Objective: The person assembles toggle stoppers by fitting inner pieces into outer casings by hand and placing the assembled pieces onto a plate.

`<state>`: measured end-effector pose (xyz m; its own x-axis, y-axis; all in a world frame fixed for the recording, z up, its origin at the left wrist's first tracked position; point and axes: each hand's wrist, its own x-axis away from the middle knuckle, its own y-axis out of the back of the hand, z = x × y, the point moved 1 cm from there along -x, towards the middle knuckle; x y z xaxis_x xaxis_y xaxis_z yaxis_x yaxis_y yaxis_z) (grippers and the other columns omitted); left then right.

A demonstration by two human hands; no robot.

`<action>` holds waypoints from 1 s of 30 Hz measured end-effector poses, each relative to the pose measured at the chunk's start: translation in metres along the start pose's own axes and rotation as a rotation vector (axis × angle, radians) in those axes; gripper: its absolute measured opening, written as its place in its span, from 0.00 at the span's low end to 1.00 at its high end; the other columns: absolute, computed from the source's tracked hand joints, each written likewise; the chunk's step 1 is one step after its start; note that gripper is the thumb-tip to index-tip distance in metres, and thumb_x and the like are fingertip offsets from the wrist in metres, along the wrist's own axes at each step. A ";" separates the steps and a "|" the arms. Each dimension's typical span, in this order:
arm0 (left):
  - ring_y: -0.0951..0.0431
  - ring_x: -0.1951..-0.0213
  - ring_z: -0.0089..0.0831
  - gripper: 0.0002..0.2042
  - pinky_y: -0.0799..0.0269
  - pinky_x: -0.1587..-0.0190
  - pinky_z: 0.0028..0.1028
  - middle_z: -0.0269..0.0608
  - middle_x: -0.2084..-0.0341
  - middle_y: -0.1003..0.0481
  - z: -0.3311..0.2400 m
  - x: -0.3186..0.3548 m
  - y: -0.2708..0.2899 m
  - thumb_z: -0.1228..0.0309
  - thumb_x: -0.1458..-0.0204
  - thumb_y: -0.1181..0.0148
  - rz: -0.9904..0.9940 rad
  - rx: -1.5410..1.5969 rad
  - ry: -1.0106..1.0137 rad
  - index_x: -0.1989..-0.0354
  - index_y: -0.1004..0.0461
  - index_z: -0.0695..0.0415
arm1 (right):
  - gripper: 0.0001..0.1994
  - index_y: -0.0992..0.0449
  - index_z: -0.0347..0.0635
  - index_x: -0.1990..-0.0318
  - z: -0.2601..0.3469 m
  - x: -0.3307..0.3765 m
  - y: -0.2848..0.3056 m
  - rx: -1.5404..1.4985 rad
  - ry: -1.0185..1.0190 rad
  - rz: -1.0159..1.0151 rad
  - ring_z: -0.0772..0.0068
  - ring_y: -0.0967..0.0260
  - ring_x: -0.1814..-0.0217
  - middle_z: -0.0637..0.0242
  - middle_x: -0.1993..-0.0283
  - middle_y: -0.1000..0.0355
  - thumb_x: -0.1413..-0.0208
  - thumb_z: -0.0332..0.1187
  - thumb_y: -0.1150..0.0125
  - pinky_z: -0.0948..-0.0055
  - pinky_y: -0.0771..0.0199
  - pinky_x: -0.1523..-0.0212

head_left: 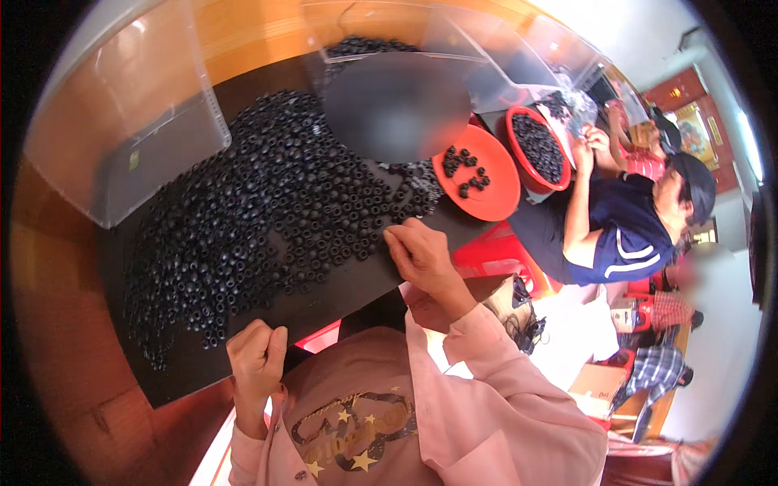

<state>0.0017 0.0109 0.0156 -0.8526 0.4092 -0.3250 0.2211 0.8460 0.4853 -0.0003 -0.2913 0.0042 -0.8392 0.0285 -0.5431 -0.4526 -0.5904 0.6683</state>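
Note:
A wide heap of small black ring-shaped parts [267, 190] covers much of the dark tabletop [182, 381] before me. At the table's near edge, toward the left, my left hand [257, 356] is closed in a fist with the thumb upright; nothing shows in it. My right hand [423, 255] is also curled into a fist, resting at the near edge beside the heap's right part. No part shows between its fingers. Beyond it stands an orange-red plate [486, 198] with several black parts [470, 174] in small groups.
A clear plastic bin [130, 138] stands at the left, another clear bin [405, 55] at the back. A blurred dark oval [397, 105] covers part of the far side. A red basin [559, 180] holds more black parts. At the right sits a co-worker [624, 219], hands raised.

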 end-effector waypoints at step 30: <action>0.37 0.76 0.21 0.09 0.41 0.76 0.23 0.32 0.82 0.36 -0.002 0.432 0.029 0.75 0.44 0.49 -0.307 -0.236 0.850 0.77 0.31 0.60 | 0.02 0.26 0.41 0.68 -0.013 0.021 -0.004 -0.023 0.147 -0.210 0.55 0.32 0.72 0.60 0.72 0.32 0.50 0.27 0.41 0.63 0.31 0.72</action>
<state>-0.3616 0.2116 -0.1092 -0.9388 -0.2866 0.1912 -0.0934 0.7460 0.6593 -0.0122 -0.2988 -0.0166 -0.6741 0.0358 -0.7378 -0.6036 -0.6025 0.5222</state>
